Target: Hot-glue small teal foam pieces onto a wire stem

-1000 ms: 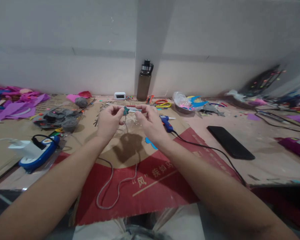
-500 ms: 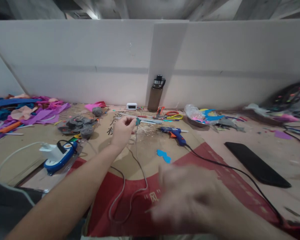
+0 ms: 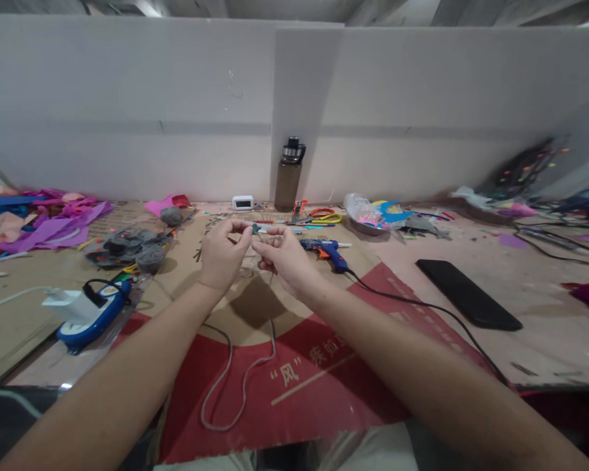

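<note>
My left hand (image 3: 223, 252) and my right hand (image 3: 283, 257) are raised close together over the cardboard sheet (image 3: 285, 366). Between their pinched fingertips sits a small dark teal piece (image 3: 256, 229). A grey cord (image 3: 235, 386) hangs from it and loops down over the red part of the cardboard. Both hands have their fingers curled shut around the piece. A blue glue gun (image 3: 326, 251) lies just right of my right hand, its black cable running off to the right.
A dark water bottle (image 3: 287, 174) stands against the white wall, with a small white clock (image 3: 242, 203) beside it. Purple and pink scraps (image 3: 44, 219) pile at the left. A blue-and-white charger (image 3: 86, 309), grey pieces (image 3: 132, 245), scissors (image 3: 321, 216) and a black phone (image 3: 468, 303) lie around.
My right hand dropped low and blurred toward me half a second ago. It has now come back up to meet the left hand at the teal piece.
</note>
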Demonstrator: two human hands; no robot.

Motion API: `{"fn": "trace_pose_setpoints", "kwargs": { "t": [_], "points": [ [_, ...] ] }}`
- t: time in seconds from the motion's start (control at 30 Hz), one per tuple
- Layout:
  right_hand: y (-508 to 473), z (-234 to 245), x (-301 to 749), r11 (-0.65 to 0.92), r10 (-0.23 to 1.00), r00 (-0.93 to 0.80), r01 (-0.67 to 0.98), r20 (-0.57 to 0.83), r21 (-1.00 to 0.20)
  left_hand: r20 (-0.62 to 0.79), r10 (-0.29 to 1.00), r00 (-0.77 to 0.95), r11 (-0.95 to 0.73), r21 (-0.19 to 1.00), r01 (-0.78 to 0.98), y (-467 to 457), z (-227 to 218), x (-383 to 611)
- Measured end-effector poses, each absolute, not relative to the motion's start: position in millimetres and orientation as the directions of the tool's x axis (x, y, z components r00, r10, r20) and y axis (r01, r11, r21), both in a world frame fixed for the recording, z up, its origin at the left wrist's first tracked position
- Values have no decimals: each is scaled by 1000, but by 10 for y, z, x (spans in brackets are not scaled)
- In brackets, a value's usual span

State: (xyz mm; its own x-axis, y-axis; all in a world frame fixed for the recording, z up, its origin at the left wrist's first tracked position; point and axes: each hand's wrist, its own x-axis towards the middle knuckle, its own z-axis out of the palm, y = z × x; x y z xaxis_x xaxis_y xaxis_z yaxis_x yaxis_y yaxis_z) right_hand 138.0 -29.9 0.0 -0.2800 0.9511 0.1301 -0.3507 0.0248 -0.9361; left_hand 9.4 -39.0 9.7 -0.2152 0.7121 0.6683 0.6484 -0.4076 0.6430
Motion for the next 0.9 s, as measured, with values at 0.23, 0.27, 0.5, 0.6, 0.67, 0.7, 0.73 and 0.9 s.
{"fn": "trace_pose_setpoints", "kwargs": {
  "t": [0.23, 0.27, 0.5, 0.6, 0.67, 0.7, 0.73, 0.9],
  "points": [
    [-226, 17, 1541, 418, 902, -136, 40, 410, -907, 334, 907, -255, -315, 942, 114, -347, 57, 185],
    [-213, 9, 1560, 442, 892, -136, 57, 431, -895, 305, 920, -247, -297, 952, 69, -348, 58, 194],
    [-92, -81, 1614, 515, 852, -144, 64, 503, -855, 220, 957, -188, -226, 974, -8, -373, 83, 220],
    [-69, -105, 1630, 561, 827, -143, 166, 543, -811, 228, 956, -183, -229, 973, 14, -366, 69, 220],
    [-69, -110, 1639, 590, 808, -158, 232, 568, -774, 233, 956, -176, -234, 972, 17, -362, 61, 222],
    [-70, -110, 1642, 601, 799, -168, 260, 577, -756, 233, 958, -170, -234, 972, 11, -361, 60, 224],
    [-71, -108, 1643, 609, 792, -176, 282, 584, -741, 229, 960, -163, -232, 973, 2, -360, 59, 225],
    [-62, -86, 1653, 627, 773, -194, 380, 605, -680, 236, 964, -123, -236, 972, 12, -352, 44, 212]
  ]
}}
